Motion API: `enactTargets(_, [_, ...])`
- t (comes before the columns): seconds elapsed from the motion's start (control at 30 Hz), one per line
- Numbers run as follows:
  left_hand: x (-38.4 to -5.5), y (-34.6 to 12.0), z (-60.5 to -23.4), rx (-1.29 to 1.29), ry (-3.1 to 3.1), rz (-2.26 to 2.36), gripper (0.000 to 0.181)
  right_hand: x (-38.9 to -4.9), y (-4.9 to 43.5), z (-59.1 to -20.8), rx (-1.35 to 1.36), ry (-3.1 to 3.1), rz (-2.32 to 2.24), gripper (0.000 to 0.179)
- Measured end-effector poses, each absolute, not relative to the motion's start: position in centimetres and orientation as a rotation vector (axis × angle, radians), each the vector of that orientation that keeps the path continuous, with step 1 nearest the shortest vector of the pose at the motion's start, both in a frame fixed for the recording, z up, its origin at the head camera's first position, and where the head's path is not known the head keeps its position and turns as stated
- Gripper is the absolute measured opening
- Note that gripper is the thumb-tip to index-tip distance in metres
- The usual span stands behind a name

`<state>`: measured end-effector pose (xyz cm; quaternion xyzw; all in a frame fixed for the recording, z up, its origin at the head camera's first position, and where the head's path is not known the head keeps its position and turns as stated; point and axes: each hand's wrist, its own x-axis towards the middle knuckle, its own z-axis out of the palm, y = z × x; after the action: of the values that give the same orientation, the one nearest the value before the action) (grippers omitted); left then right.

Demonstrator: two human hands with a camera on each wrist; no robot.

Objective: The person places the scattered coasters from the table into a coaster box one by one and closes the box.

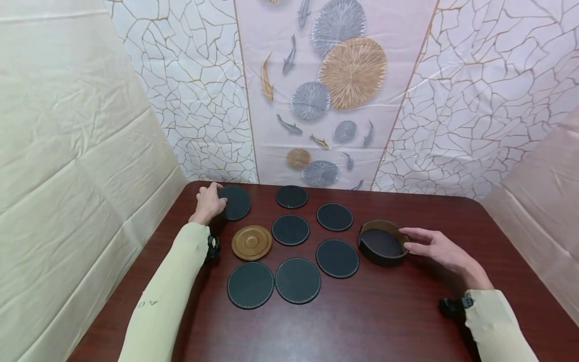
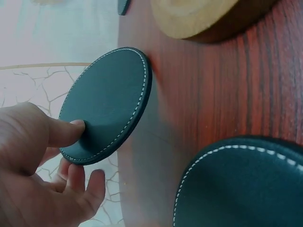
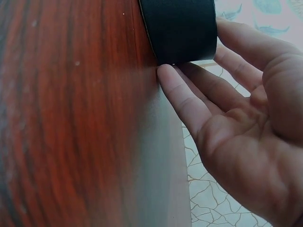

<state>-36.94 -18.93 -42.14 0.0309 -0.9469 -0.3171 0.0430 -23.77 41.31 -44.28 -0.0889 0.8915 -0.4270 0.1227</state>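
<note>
My left hand [image 1: 210, 202] pinches a round dark green coaster [image 1: 235, 203] at the table's back left, the thumb lying on its face and fingers behind its edge. In the left wrist view that coaster [image 2: 106, 101] is tilted and shows white stitching round its rim. On the right, my right hand [image 1: 441, 249] rests its extended fingers and thumb against the side of a round, open-topped coaster holder [image 1: 382, 256], brown inside and dark outside. The holder [image 3: 182, 30] stands on the table; the right wrist view shows fingertips close to its lower edge.
Several dark round coasters, among them a front one [image 1: 251, 285] and a back one [image 1: 291, 196], lie flat across the middle of the reddish-brown table [image 1: 362, 322]. A round brown wooden disc [image 1: 251, 242] lies among them. Patterned cloth [image 1: 203, 100] hangs behind the table.
</note>
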Motion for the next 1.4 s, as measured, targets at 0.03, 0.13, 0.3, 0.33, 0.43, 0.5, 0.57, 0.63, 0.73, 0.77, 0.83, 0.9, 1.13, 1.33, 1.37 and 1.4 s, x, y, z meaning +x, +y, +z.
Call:
enactTargets(0.03, [-36.9, -19.0, -42.1, 0.081, -2.889, -0.983, 0.041, -23.8, 41.3, -44.3, -0.259, 2.599, -1.248, 0.06])
enactTargets(0.13, [-36.7, -19.1, -41.9, -0.001, -2.869, -1.008, 0.037, -23.8, 41.4, -44.2, -0.264, 2.595, -1.26, 0.059])
enactTargets(0.3, [-36.3, -19.0, -41.3, -0.053, -2.865, -1.142, 0.034, -23.7, 41.5, -44.0, -0.266, 2.603, -1.251, 0.058])
enactTargets(0.33, [-36.2, -18.9, -41.2, -0.039, -2.864, -1.175, 0.034, -23.6, 41.5, -43.9, -0.264, 2.602, -1.25, 0.058])
enactTargets(0.43, [-35.8, -18.6, -40.8, -0.006, -2.838, -1.272, 0.035, -23.7, 41.4, -43.9, -0.263, 2.599, -1.251, 0.059])
enactTargets(0.5, [-35.6, -18.4, -40.6, -0.002, -2.806, -1.315, 0.035, -23.7, 41.4, -43.9, -0.262, 2.597, -1.251, 0.059])
enactTargets(0.57, [-35.4, -18.2, -40.4, -0.011, -2.772, -1.352, 0.036, -23.7, 41.4, -43.9, -0.261, 2.595, -1.252, 0.059])
enactTargets(0.63, [-35.3, -18.0, -40.3, -0.018, -2.75, -1.38, 0.036, -23.8, 41.3, -43.8, -0.26, 2.593, -1.251, 0.059])
enactTargets(0.73, [-35.0, -17.6, -40.2, -0.01, -2.724, -1.417, 0.036, -23.9, 41.3, -43.8, -0.261, 2.593, -1.247, 0.06])
enactTargets(0.77, [-35.0, -17.4, -40.2, -0.006, -2.713, -1.437, 0.036, -23.9, 41.2, -43.8, -0.261, 2.597, -1.242, 0.06])
enactTargets(0.83, [-34.8, -17.0, -40.1, -0.002, -2.687, -1.481, 0.035, -23.9, 41.2, -43.7, -0.263, 2.61, -1.226, 0.06])
enactTargets(0.9, [-34.5, -16.5, -40.1, -0.011, -2.661, -1.52, 0.035, -23.9, 41.2, -43.7, -0.267, 2.626, -1.211, 0.059])
enactTargets(1.13, [-33.9, -15.0, -40.3, -0.016, -2.612, -1.654, 0.034, -24.0, 41.0, -44.0, -0.295, 2.654, -1.187, 0.059])
enactTargets(1.33, [-33.7, -13.6, -40.8, 0.007, -2.57, -1.771, 0.034, -23.8, 41.0, -44.2, -0.284, 2.641, -1.208, 0.058])
enactTargets(1.37, [-33.7, -13.2, -40.8, 0.009, -2.56, -1.786, 0.034, -23.7, 41.0, -44.2, -0.275, 2.633, -1.216, 0.058])
enactTargets(1.4, [-33.6, -12.8, -40.9, 0.01, -2.552, -1.802, 0.034, -23.7, 41.0, -44.2, -0.271, 2.633, -1.214, 0.058])
